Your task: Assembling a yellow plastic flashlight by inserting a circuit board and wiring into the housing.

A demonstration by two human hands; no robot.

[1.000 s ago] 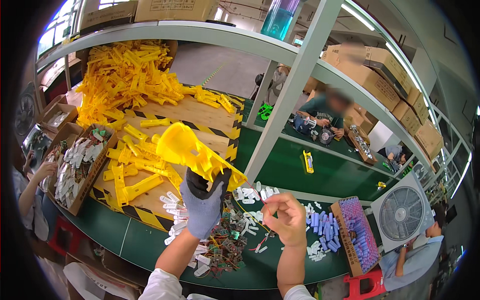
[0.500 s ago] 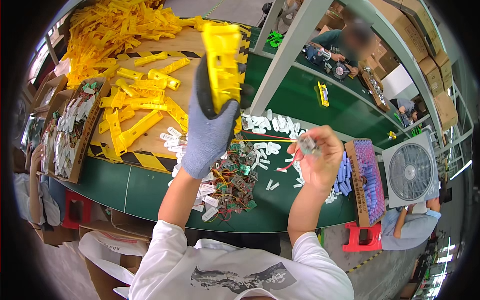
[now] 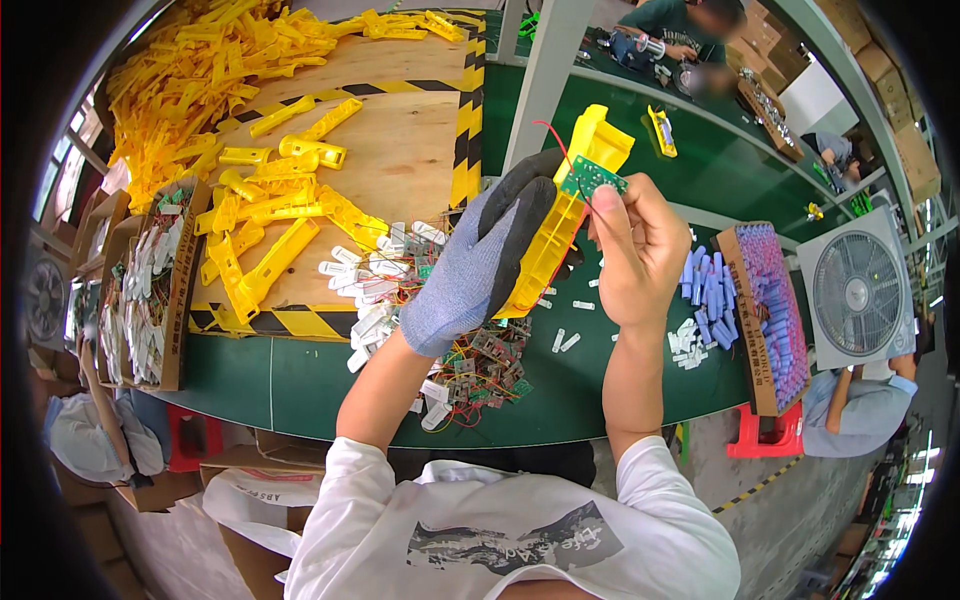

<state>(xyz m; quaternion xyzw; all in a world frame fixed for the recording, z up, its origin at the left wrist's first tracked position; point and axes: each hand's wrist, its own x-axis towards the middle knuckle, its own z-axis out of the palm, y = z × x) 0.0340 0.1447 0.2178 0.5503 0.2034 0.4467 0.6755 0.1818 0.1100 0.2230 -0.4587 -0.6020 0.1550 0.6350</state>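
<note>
My left hand, in a grey glove with black palm and fingers, is closed around a long yellow plastic housing. The housing is tilted, its open, ribbed side showing. Between the thumb and fingers of my bare right hand is a small green circuit board with solder points. It lies over the upper part of the housing; whether it sits inside cannot be seen. A red wire rises from the board, and a dark wire bends beside my thumb. Below my left hand lie heaped wired circuit boards and white plastic pieces.
Loose yellow housings lie on a wooden board edged with striped tape, a big pile behind. To the right are blue cylindrical cells, a cardboard box of cells and a fan. A co-worker sits across the bench.
The yellow housing has come down and to the right, tilting over. My right hand has risen, bringing the circuit board against it. The whole view has shifted slightly.
</note>
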